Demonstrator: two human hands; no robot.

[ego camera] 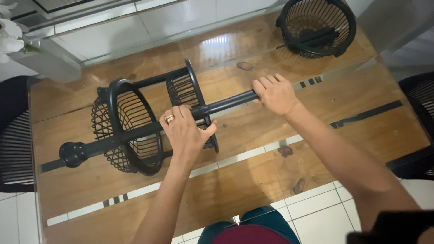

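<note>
A black wire basket stand lies on its side on the wooden table point(253, 176). Its long black centre pole point(226, 103) runs from a round knob point(72, 153) at the left to the right. Two black wire baskets sit on the pole, a larger one point(129, 126) at the left and a smaller one point(190, 97) beside it. My left hand point(183, 131), with a ring on one finger, grips the pole between the baskets. My right hand point(275, 94) is closed around the pole's right end.
A third loose black wire basket point(316, 27) stands at the table's far right corner. Black chairs flank the table at left point(16, 140) and right point(418, 104). White tiled floor point(312, 208) shows near my legs, and a white ledge point(135, 22) runs behind the table.
</note>
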